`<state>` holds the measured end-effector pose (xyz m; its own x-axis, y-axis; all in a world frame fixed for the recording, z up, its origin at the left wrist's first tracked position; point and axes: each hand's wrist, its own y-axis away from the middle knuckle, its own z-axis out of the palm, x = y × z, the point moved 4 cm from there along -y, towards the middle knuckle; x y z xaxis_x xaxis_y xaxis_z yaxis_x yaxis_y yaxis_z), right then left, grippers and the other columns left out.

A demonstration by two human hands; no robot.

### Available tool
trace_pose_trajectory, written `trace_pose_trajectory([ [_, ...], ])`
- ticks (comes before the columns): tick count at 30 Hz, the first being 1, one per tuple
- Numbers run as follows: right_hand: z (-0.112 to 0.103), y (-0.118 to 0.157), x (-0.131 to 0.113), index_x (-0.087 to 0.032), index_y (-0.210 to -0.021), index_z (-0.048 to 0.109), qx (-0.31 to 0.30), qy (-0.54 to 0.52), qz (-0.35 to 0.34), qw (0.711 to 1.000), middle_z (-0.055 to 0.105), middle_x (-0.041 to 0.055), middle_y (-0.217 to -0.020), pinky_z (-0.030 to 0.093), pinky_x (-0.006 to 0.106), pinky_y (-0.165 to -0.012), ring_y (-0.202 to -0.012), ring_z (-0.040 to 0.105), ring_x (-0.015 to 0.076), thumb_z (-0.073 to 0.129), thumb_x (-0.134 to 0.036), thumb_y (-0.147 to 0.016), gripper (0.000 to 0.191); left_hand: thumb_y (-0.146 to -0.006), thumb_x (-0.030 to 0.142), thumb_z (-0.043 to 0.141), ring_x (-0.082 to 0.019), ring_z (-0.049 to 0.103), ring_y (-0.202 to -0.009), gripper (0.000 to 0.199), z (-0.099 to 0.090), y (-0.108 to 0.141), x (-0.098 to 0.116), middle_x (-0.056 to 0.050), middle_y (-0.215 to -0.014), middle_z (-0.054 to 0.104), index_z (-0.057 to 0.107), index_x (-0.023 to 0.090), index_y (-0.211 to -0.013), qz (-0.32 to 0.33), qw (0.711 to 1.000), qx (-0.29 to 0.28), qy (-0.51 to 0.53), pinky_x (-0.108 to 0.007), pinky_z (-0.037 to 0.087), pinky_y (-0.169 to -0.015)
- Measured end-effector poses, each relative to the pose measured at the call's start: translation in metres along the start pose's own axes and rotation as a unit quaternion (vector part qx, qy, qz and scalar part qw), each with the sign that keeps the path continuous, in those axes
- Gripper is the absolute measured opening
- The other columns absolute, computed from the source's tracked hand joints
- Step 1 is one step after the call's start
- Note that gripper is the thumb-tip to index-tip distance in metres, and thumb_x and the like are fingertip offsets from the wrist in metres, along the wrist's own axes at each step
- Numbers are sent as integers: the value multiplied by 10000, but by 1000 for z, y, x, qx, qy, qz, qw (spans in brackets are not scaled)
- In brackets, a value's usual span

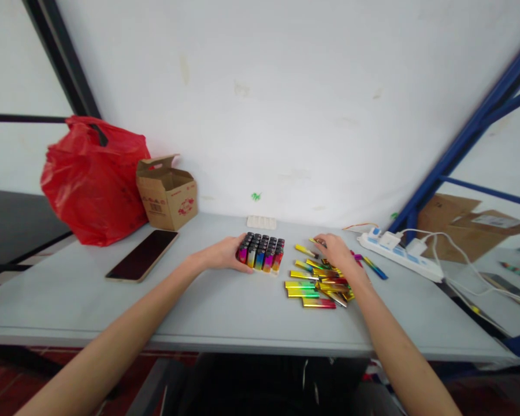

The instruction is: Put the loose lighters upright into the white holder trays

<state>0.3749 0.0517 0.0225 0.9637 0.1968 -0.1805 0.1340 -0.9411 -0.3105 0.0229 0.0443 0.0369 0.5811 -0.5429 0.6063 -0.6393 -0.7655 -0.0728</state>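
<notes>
Upright lighters (pixel 260 252) with black tops and colourful bodies stand in tight rows in a pale tray at the middle of the table. My left hand (pixel 229 254) grips the left side of this block, thumb at the front. To the right lies a loose pile of shiny yellow, green and red lighters (pixel 325 281). My right hand (pixel 334 249) is at the far edge of that pile, its fingers closed on a yellow lighter (pixel 314 241). Part of the pile is hidden beneath my right hand and forearm.
A phone (pixel 143 256) lies on the left of the table (pixel 225 312). Behind it are a red bag (pixel 97 182) and an open cardboard box (pixel 168 193). A small white tray (pixel 261 222) lies near the wall. A power strip (pixel 401 256) with plugs and cables is at the right.
</notes>
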Motion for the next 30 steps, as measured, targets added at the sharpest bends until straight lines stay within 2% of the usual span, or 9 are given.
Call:
trace_pose_trajectory([
  [3,-8,-1,-15,-168,-1051,745,49,-93,-29,994,778,114,-975,488,340,-871,-901,697,244,444,-336,-1032,345,-629,652,841,-316,709,-1045,829,1,0,-1,-62,-1178,747,551,232,-1282,6,1000,0,4,-379,558,-873],
  [6,-10,1,-28,-180,-937,733,57,-171,-16,984,728,60,-759,468,323,-740,-717,644,222,382,-445,-1039,452,-630,630,850,-314,708,-1048,819,1,-1,-1,-69,-1185,743,551,224,-1276,7,1000,1,8,-385,558,-884],
  [11,-7,5,-52,-209,-896,768,43,-271,-10,962,740,43,-789,439,305,-678,-690,606,206,614,-543,-908,367,-632,612,850,-314,702,-1059,817,1,-1,1,-72,-1199,740,559,223,-1289,17,1000,0,17,-393,554,-910],
  [15,1,8,-64,-195,-729,683,19,-332,18,943,570,-16,-586,351,275,-559,-568,476,158,692,-651,-826,467,-635,592,849,-314,703,-1062,813,1,-1,1,-72,-1204,739,549,224,-1295,14,1000,-4,28,-398,559,-912],
  [18,1,11,-76,-206,-679,571,9,-395,12,918,481,-31,-562,339,270,-537,-562,442,146,571,-739,-878,569,-639,582,854,-305,705,-1053,807,2,-1,-1,-67,-1202,740,547,227,-1295,20,999,-2,30,-391,557,-915],
  [23,-7,19,-103,-207,-876,591,-46,-533,-15,844,597,-1,-700,443,269,-570,-609,555,147,503,-730,-930,533,-645,590,857,-301,709,-1038,820,2,-1,-3,-65,-1193,743,541,227,-1309,16,1000,-3,16,-377,555,-892],
  [25,-5,21,-109,-217,-968,583,-75,-579,3,812,524,-47,-643,404,246,-501,-523,482,119,550,-723,-909,511,-647,617,850,-306,709,-1049,828,2,-1,-3,-66,-1199,742,535,230,-1309,16,1000,-1,12,-374,554,-884],
  [27,1,21,-110,-230,-928,552,-94,-599,41,794,374,-99,-578,296,214,-430,-446,326,87,590,-742,-870,517,-647,622,848,-310,706,-1063,829,2,-1,-2,-67,-1210,739,529,231,-1305,16,1000,-2,13,-372,552,-885],
  [30,12,20,-103,-240,-749,447,-76,-577,91,808,281,-105,-558,192,218,-409,-439,225,76,608,-792,-816,578,-646,597,855,-310,705,-1066,811,2,0,0,-69,-1216,737,529,226,-1289,13,1000,-5,13,-376,549,-903],
])
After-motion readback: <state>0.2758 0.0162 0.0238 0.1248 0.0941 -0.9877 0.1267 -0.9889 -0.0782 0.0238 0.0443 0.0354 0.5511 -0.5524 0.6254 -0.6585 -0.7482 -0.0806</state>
